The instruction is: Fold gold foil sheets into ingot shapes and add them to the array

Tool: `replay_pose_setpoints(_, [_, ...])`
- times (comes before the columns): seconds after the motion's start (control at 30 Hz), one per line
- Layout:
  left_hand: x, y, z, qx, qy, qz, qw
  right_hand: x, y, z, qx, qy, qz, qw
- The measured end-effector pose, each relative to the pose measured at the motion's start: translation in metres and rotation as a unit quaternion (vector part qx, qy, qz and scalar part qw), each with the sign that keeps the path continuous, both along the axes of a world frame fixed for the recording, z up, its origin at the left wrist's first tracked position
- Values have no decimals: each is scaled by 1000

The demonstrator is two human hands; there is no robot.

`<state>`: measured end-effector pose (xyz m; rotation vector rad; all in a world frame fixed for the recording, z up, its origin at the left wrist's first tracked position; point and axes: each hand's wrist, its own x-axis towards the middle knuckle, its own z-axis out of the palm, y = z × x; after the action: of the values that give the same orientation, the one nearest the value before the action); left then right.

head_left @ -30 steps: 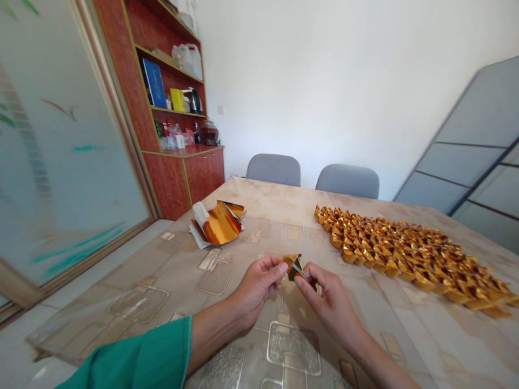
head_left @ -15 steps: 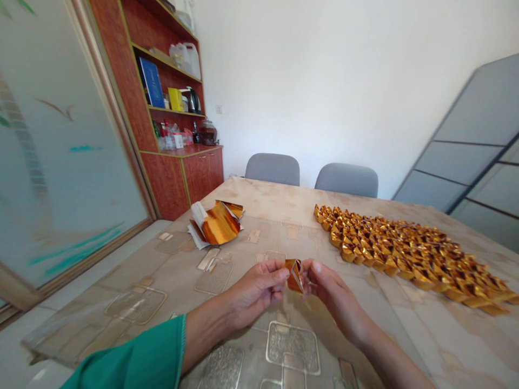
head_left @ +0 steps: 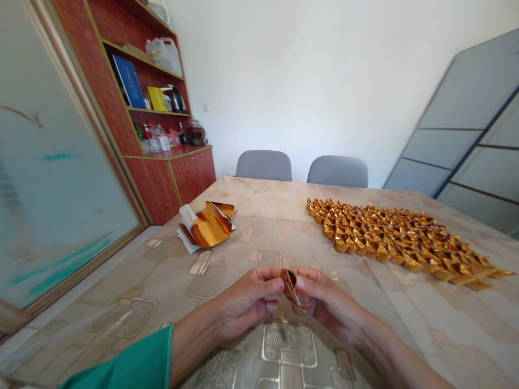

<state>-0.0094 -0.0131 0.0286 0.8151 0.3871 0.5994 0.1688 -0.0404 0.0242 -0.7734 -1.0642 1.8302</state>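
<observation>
Folded foil piece, gold, held over the desk between my two hands, its narrow opening turned up toward me. At its 9 o'clock, my left hand has its grip closed on one side, thumb uppermost; at 3 o'clock, my right hand likewise pinches the other side. From the piece, I read at 10 o'clock a stack of gold-and-white sheets, curled, lying on the desk; at 2 o'clock, closely packed gold pieces. Beyond the desk stand two grey chairs, at 12 and 1 o'clock, and a red-brown shelf unit at 11.
</observation>
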Motion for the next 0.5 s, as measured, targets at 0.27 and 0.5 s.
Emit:
replay_pose_setpoints(0.27, [-2,-4,-7,-33,35,13,999,7,1,-6,-22,116,156,981])
replay_pose_setpoints(0.5, [0,-7,0,-5,61,27,998,4,1,-7,-56,112,124,984])
